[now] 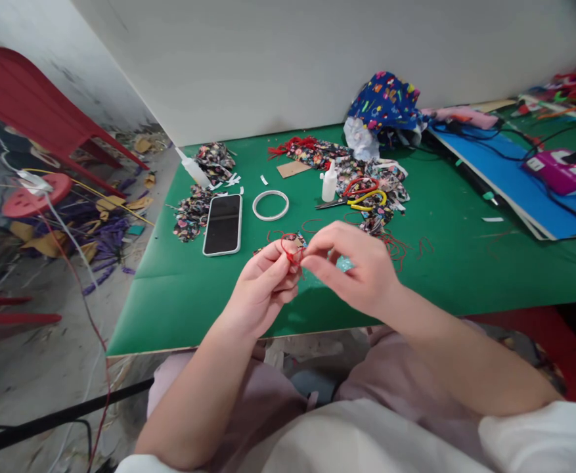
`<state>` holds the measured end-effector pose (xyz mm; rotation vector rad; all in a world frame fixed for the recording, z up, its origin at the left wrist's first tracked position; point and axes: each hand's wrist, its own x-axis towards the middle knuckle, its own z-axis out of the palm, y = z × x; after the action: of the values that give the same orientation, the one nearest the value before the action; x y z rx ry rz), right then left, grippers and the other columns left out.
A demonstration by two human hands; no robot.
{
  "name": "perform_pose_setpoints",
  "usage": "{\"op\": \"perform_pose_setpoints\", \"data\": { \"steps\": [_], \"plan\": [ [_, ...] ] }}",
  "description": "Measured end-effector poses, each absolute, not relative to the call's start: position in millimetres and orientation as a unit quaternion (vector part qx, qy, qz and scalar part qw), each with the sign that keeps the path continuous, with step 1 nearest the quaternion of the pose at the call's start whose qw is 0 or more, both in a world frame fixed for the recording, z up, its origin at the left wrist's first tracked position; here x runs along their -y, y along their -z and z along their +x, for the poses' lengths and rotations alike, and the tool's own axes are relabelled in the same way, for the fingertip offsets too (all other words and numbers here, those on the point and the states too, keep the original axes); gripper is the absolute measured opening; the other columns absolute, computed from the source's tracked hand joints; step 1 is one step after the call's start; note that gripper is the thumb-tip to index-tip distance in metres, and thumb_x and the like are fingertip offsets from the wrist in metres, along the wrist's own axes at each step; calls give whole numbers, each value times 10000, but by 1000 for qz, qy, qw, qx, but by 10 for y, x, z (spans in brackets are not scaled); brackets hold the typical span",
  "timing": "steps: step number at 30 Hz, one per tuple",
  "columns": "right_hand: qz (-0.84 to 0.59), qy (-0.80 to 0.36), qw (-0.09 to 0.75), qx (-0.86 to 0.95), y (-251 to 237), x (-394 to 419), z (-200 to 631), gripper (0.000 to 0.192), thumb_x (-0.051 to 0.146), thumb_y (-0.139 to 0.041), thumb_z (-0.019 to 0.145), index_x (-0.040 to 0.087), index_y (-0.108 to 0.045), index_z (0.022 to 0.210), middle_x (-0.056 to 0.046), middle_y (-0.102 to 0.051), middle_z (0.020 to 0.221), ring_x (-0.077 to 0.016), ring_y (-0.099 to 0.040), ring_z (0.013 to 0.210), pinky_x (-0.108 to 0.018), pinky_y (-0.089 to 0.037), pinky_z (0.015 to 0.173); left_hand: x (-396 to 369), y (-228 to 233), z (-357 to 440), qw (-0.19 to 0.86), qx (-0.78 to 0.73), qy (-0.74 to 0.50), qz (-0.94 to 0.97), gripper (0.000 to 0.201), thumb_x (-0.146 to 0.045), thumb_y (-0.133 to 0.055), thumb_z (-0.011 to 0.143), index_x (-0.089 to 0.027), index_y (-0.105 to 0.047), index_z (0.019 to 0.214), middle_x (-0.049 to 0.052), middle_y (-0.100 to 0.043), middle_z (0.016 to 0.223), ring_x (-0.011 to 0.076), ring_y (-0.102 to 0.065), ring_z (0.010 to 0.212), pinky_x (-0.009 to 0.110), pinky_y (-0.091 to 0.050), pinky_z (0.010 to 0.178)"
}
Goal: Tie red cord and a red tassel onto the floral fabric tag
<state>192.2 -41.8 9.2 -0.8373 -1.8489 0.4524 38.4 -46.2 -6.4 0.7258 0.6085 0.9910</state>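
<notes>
Thin red cord (pixel 293 256) is looped and bunched between my two hands, above the front part of the green table. My left hand (pixel 266 284) pinches it between thumb and fingers. Close against it, my right hand (pixel 354 263) has thumb and forefinger pressed together on the same cord. Just behind the fingertips is a small piece of floral fabric (pixel 297 239), partly hidden by the hands. More loose red cord (pixel 395 249) lies to the right of my right hand.
On the green table (pixel 179 309) are a phone (pixel 223 225), a tape roll (pixel 270 205), a small white bottle (pixel 330 182), yellow-handled scissors (pixel 369 199) and floral fabric pieces (pixel 216 161). A blue board (pixel 514 177) and a purple device (pixel 561 172) lie at right. A red chair (pixel 41 98) stands left.
</notes>
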Motion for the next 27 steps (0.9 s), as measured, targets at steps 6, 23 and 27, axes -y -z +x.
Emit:
{"op": "perform_pose_setpoints", "data": {
  "steps": [6, 23, 27],
  "plan": [
    [-371, -219, 519, 738, -191, 361, 2108, 69, 248, -600, 807, 179, -607, 809, 3, -615, 773, -89, -571, 722, -173, -463, 538, 457, 146, 347, 577, -367, -512, 520, 108, -294, -608, 797, -194, -615, 838, -13, -548, 726, 26, -355, 449, 156, -320, 415],
    [-323, -12, 533, 782, -92, 408, 1955, 59, 176, -647, 768, 203, -661, 819, -35, -674, 795, -137, -596, 766, -284, -511, 696, 568, 146, 441, 313, -422, -598, 605, 106, -151, -626, 775, -213, -675, 846, -9, -688, 789, 91, -628, 689, 166, -495, 572],
    [-326, -12, 530, 783, -69, 419, 1941, 54, 156, -630, 775, 188, -639, 819, -45, -660, 799, -142, -587, 773, -289, -510, 703, 574, 152, 464, 327, -430, -619, 570, 128, -146, -649, 756, -232, -699, 836, -13, -705, 797, 104, -640, 711, 197, -516, 632]
  ]
}}
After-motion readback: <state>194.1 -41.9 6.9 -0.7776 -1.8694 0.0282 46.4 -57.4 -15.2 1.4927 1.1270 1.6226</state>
